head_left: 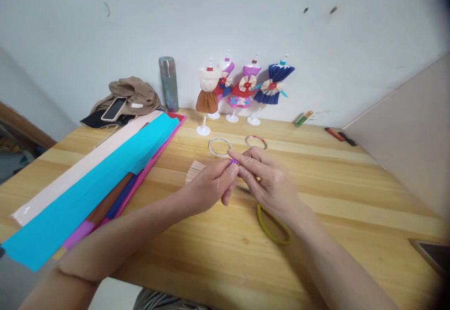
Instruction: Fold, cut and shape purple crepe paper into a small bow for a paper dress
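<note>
My left hand point(216, 179) is closed, pinching a small pleated purple piece point(234, 162) that looks like crepe paper. Right beside it, my right hand point(272, 179) has its thumb and fingertips closed on the piece's other side. Most of the purple piece is hidden by my fingers. A fan of pleated cream paper point(193, 170) lies on the table behind my left wrist. Under my right hand lie scissors with a yellow-green handle point(260, 218); their blades are partly covered. Two tape rolls, a white one point(210, 148) and a reddish one point(264, 141), lie just beyond my hands.
Several small stands dressed in paper outfits, one with a brown skirt point(207, 101), stand along the wall. Strips of crepe paper, blue on top point(101, 179), cover the table's left. Behind them are a flask point(169, 85), a phone point(115, 109) and brown cloth point(135, 94). A glue stick point(304, 118) lies at back right.
</note>
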Tool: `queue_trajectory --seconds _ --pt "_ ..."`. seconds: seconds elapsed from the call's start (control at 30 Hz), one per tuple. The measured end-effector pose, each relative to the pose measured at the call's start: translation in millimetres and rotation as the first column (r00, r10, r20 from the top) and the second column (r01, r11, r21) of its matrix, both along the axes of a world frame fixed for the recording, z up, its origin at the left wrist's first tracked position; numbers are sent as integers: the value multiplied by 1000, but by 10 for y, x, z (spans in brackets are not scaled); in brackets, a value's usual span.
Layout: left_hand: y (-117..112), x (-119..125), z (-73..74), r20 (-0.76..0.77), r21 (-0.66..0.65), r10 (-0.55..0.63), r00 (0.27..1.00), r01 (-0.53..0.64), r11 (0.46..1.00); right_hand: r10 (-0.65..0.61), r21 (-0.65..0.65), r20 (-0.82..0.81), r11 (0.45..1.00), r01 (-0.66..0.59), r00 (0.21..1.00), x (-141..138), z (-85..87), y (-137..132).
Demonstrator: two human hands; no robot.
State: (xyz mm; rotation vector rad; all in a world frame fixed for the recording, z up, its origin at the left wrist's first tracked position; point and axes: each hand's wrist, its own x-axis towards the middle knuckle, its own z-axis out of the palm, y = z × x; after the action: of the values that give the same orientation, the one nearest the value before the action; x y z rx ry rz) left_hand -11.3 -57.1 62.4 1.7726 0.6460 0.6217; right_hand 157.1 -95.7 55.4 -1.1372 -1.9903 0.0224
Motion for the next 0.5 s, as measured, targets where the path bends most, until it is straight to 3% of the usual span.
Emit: queue_trajectory --seconds 0.13,0.27,0.5 --pt "-9 13 -34 -17 32 20 1000 -20 999 4 -29 -36 1000 -5 999 -11 -50 7" --pt "-26 30 -39 11 -22 28 1000 -28 999 -12 -53 -55 999 9 998 -26 -71 3" --pt "-18 35 -41 0 -60 11 1000 -11 998 19 -85 -83 996 -27 996 -13 6 1"
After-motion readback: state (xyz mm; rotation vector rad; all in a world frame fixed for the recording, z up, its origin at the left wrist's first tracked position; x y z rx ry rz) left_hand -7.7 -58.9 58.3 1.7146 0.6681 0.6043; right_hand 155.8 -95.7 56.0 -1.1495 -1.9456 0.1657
